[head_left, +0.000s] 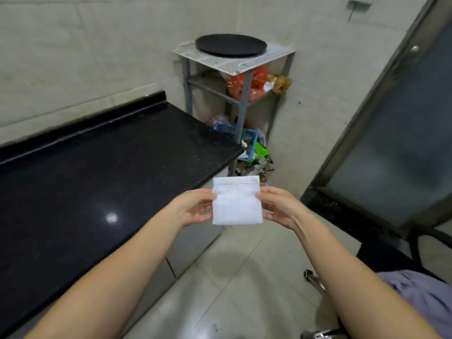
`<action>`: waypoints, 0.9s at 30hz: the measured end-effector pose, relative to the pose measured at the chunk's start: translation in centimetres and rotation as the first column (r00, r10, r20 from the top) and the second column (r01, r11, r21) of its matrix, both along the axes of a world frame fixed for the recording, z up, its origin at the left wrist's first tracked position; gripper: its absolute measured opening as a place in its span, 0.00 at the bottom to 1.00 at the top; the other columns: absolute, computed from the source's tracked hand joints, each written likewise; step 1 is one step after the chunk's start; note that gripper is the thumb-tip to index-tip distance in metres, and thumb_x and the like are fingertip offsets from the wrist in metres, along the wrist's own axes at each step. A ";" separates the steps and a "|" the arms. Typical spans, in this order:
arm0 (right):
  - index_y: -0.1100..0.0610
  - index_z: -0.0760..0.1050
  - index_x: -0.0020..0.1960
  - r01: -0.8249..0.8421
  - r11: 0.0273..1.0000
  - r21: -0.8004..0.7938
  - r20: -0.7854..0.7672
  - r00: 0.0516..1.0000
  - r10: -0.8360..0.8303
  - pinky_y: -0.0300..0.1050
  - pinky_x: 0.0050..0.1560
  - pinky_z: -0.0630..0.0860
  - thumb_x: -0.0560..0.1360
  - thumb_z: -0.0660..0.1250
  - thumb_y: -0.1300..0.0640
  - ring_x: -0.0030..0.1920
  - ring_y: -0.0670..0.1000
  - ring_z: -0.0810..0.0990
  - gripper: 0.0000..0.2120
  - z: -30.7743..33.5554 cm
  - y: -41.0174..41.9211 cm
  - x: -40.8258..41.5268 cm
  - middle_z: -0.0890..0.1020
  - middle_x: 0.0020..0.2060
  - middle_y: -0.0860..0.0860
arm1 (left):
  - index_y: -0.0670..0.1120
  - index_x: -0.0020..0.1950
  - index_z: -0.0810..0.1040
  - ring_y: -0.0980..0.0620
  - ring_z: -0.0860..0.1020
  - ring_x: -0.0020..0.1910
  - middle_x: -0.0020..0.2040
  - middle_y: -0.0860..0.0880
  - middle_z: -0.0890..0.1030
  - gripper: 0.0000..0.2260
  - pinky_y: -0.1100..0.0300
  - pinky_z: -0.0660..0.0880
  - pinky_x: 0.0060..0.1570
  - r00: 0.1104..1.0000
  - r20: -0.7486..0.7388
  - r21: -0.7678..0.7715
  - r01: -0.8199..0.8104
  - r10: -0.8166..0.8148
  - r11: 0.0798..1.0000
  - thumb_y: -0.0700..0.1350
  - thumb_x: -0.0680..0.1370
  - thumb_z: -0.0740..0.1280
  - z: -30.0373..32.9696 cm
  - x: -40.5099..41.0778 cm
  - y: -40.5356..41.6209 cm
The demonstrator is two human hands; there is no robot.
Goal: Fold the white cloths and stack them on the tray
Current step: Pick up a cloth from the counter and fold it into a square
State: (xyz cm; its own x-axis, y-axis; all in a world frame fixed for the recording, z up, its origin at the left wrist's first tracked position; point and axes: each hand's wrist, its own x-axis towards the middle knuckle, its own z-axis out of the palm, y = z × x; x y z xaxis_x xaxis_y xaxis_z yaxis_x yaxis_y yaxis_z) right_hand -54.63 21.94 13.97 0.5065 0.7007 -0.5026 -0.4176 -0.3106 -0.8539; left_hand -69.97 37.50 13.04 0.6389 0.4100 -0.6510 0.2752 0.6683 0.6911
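Note:
A white cloth (236,201), folded into a small square, hangs in the air in front of me, past the counter's right end. My left hand (193,209) pinches its left edge and my right hand (276,207) pinches its right edge. A round black tray (231,45) lies on top of a grey metal rack (241,104) in the far corner, well beyond the cloth, with nothing on it.
A black stone counter (102,172) runs along the left wall. The rack's lower shelves hold orange bags (254,85) and a blue basket (248,143) of clutter. A glass door (396,143) stands at right. A dark chair (401,263) is at lower right, over pale floor tiles.

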 end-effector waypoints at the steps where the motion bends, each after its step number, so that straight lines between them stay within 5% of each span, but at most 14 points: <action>1: 0.53 0.75 0.44 0.015 1.000 0.004 0.005 1.000 -0.015 0.37 0.34 0.77 0.77 0.63 0.64 0.39 0.46 0.77 0.07 0.3 -0.6 2.3 0.79 0.40 0.49 | 0.47 0.44 0.76 0.53 0.76 0.41 0.42 0.49 0.78 0.09 0.57 0.76 0.43 1.000 0.004 0.000 0.014 -0.014 1.000 0.34 0.76 0.64 0.3 2.4 -0.5; 11: 0.57 0.76 0.49 0.055 0.996 0.069 0.040 0.997 -0.058 0.40 0.39 0.80 0.77 0.63 0.65 0.43 0.49 0.78 0.05 1.5 3.0 19.6 0.80 0.44 0.53 | 0.47 0.45 0.76 0.53 0.76 0.41 0.43 0.48 0.78 0.08 0.56 0.75 0.44 0.997 0.040 0.022 0.070 -0.071 0.997 0.34 0.76 0.64 2.1 19.8 3.5; 20: 0.56 0.76 0.45 -0.012 0.976 0.216 0.166 0.986 -0.025 0.38 0.35 0.81 0.77 0.63 0.66 0.38 0.47 0.80 0.07 9.2 20.4 35.1 0.81 0.41 0.52 | 0.49 0.43 0.76 0.54 0.77 0.40 0.42 0.51 0.79 0.07 0.58 0.76 0.41 0.974 0.220 0.226 -0.001 -0.051 0.974 0.36 0.76 0.64 10.2 34.1 19.4; 25: 0.56 0.77 0.46 -0.079 0.964 0.256 0.234 0.972 0.017 0.43 0.41 0.81 0.76 0.65 0.65 0.45 0.49 0.80 0.05 13.7 30.4 42.4 0.81 0.45 0.52 | 0.47 0.42 0.75 0.55 0.77 0.39 0.41 0.50 0.79 0.08 0.61 0.79 0.35 0.965 0.264 0.323 -0.092 0.003 0.942 0.35 0.76 0.64 15.4 39.9 27.4; 27: 0.56 0.77 0.47 -0.113 0.964 0.242 0.274 0.961 0.044 0.40 0.33 0.81 0.76 0.66 0.65 0.44 0.49 0.80 0.05 14.9 33.8 44.7 0.81 0.45 0.51 | 0.47 0.44 0.76 0.54 0.77 0.40 0.43 0.50 0.79 0.08 0.59 0.79 0.37 0.959 0.280 0.346 -0.145 0.046 0.927 0.34 0.76 0.64 16.3 41.8 30.0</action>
